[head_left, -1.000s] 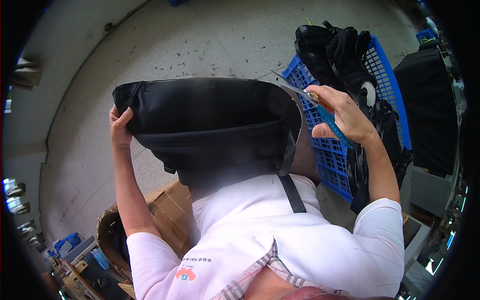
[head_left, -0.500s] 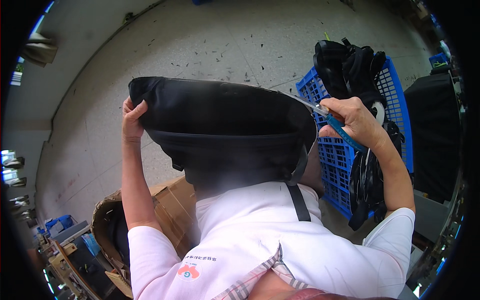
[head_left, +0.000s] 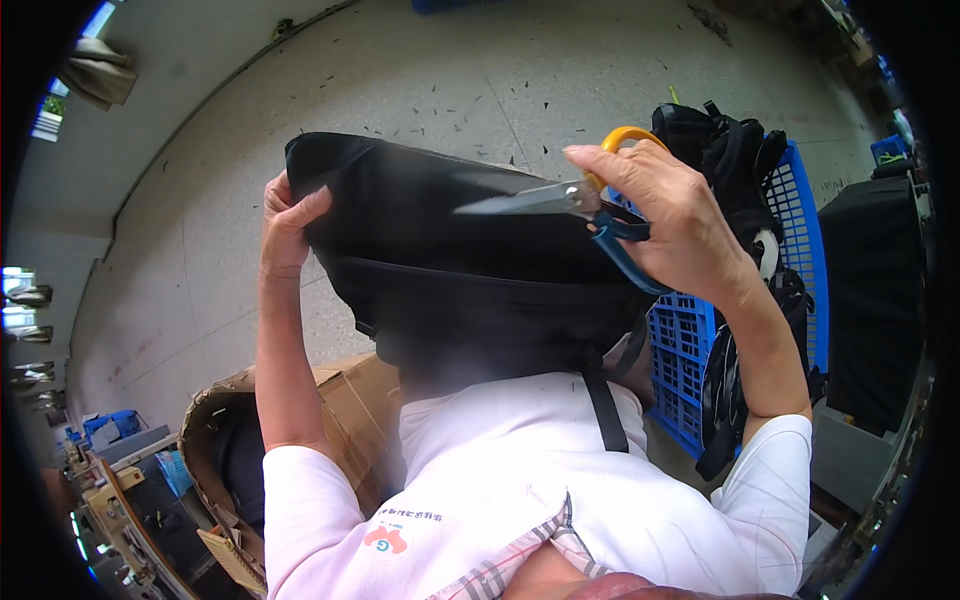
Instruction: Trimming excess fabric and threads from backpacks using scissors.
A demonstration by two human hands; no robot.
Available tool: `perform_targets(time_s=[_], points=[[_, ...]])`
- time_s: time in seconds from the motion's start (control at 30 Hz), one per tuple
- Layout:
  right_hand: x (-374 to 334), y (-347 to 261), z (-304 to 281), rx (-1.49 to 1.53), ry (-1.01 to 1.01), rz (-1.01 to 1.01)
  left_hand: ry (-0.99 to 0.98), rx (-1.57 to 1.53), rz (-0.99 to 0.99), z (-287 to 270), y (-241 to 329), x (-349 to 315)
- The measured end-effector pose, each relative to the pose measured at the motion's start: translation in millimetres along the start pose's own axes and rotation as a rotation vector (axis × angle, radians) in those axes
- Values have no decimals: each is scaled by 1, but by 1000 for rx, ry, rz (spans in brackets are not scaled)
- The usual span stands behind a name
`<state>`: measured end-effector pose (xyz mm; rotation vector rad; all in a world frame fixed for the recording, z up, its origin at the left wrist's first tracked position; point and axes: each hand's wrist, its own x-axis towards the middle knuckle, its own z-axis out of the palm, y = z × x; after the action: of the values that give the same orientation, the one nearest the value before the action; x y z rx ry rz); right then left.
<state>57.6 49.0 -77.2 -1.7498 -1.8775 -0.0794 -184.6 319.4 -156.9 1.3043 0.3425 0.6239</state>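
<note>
A large black fabric bag (head_left: 470,310) lies over my lap, its upper edge held up away from me. My left hand (head_left: 293,222) pinches the bag's left end, thumb on the near side. In my right hand (head_left: 680,215) is a pair of scissors (head_left: 530,200) with one yellow and one blue handle. Their blades point left over the bag's dark upper panel, somewhat blurred, and look closed or nearly so. Whether the blades touch the cloth I cannot tell. A black strap (head_left: 606,412) hangs from the bag across my white shirt.
To the right stands a blue plastic crate (head_left: 800,215) with black bags and straps (head_left: 715,150) piled on it. An open cardboard box (head_left: 350,405) with dark contents is at my lower left. Small dark scraps (head_left: 435,112) dot the grey floor (head_left: 220,200).
My right hand has moved up and left, swinging the scissors from the bag's right edge to over its upper panel. The left hand keeps its grip on the bag, shifted slightly right.
</note>
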Motion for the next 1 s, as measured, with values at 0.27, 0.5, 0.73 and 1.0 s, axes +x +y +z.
perform_targets(time_s=[0.27, 0.5, 0.73, 1.0], points=[[-16, -29, 53, -456, -41, -212, 21, 40, 13, 8, 1, -4], [-42, -27, 20, -139, -29, 52, 26, -31, 41, -5, -5, -7], [-35, 10, -41, 52, -198, 329, -24, -161, 35, -8, -4, -5], [-26, 15, -29, -117, -294, 140, -53, -232, 25, -4, -2, -5]])
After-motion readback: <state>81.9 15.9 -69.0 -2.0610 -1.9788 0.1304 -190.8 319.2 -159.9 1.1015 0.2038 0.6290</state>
